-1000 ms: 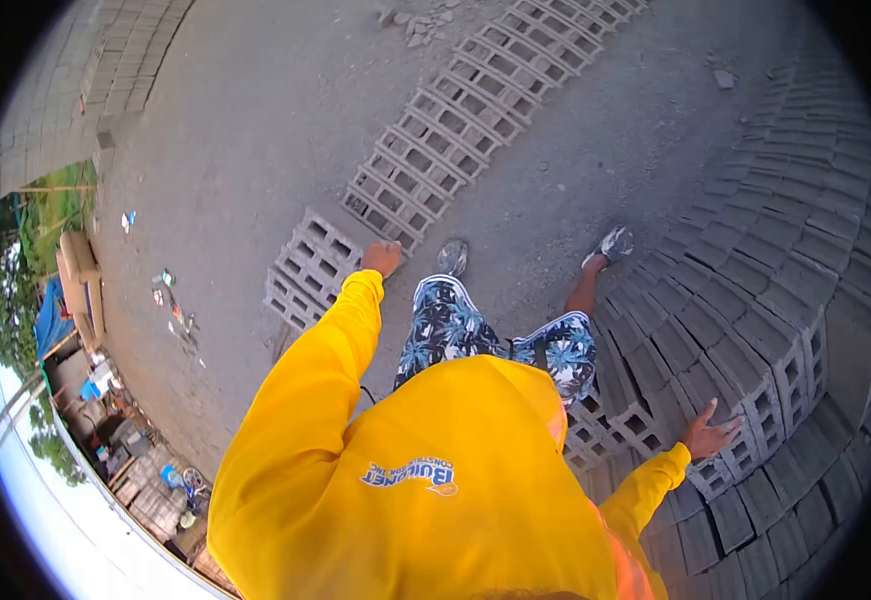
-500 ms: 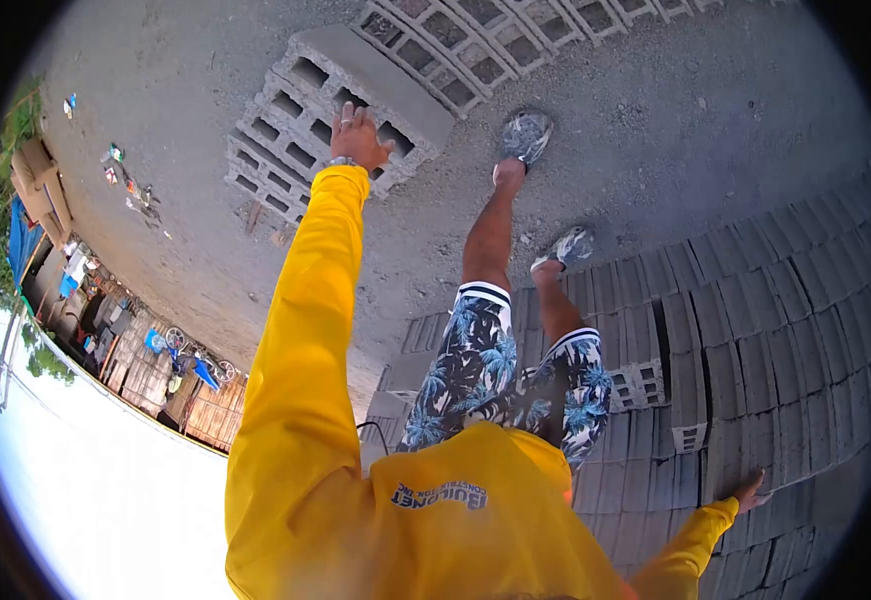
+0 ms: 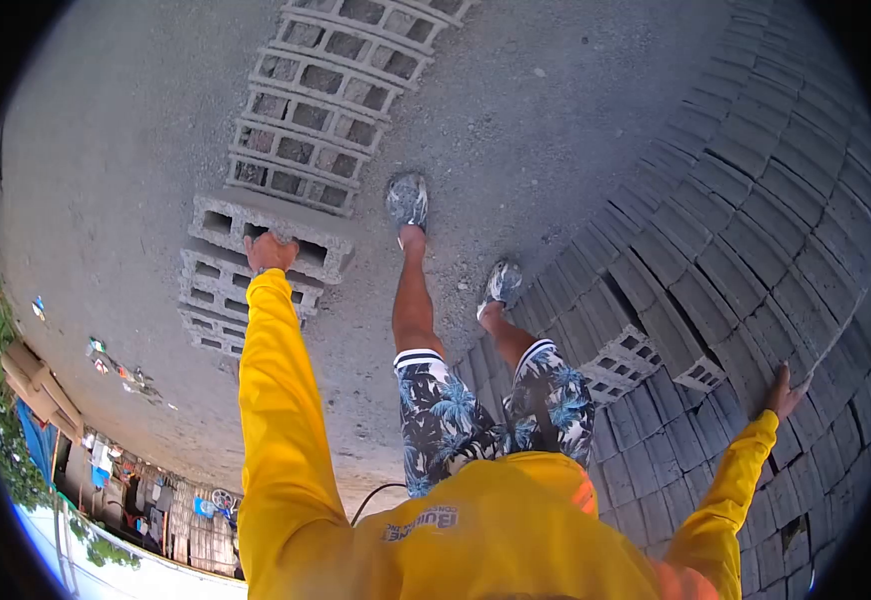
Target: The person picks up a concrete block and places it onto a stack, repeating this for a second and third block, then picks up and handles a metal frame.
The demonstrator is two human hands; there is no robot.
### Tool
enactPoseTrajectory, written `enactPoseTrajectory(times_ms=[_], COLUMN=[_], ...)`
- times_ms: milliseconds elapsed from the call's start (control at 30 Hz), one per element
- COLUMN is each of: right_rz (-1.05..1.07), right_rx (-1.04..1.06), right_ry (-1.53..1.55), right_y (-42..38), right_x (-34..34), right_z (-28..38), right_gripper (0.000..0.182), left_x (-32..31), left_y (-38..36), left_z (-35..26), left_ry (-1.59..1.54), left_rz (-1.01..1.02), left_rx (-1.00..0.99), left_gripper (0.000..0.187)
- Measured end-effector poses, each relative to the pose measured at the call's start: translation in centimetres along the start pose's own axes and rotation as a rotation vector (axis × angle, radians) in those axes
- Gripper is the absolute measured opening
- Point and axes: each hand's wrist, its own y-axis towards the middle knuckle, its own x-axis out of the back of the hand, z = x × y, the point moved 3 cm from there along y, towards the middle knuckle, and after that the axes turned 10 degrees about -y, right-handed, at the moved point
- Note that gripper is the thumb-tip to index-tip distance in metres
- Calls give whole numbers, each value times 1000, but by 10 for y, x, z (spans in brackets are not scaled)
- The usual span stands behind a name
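My left hand point(image 3: 271, 252) has its fingers curled over the web of a hollow concrete block point(image 3: 331, 258), between two of its openings. This block is at the end of a short row of similar hollow blocks point(image 3: 211, 295) on the ground and sits slightly offset from them. At the far right, my right hand point(image 3: 782, 393) rests against the edge of a large stack of grey concrete blocks point(image 3: 766, 250), its thumb apart from the fingers. Part of the right hand's contact is too small to make out.
A long row of hollow blocks point(image 3: 306, 110) stretches away ahead. My feet, in grey-stained footwear point(image 3: 408, 200), stand on gravelly ground point(image 3: 496, 130) between this row and the stack. Litter point(image 3: 121, 370), a bicycle point(image 3: 224, 502) and shacks point(image 3: 201, 535) lie off to the left.
My view has turned, and the blocks under my left hand appear lower and further left. My left fingers have gone from spread on the block to curled into it. My right hand still touches the stack.
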Motion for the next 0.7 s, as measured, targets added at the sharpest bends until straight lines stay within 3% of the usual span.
enactPoseTrajectory(times_ms=[133,233,300,433,567,700], right_rz=[-88,-127,-112,-102,-74,-127], right_rx=[131,-14,-78,-145,-177,-185], right_ry=[45,61,80,132,256,504], right_y=[-9,-29,-36,-42,-35,-32], right_x=[10,34,66,80,86,100], right_z=[10,36,53,45,31,14], right_gripper=[88,86,88,94,94,85], left_x=[27,59,114,171,260,308], left_y=[-48,-121,-204,-316,-467,-550], left_z=[-34,-104,-186,-318,-492,-604], left_ry=[-458,-882,-1158,-1241,-1341,-1271], left_rz=[36,117,156,122,113,133], left_rx=[-87,-238,-254,-258,-407,-651], left_gripper=[50,44,37,17,18,16])
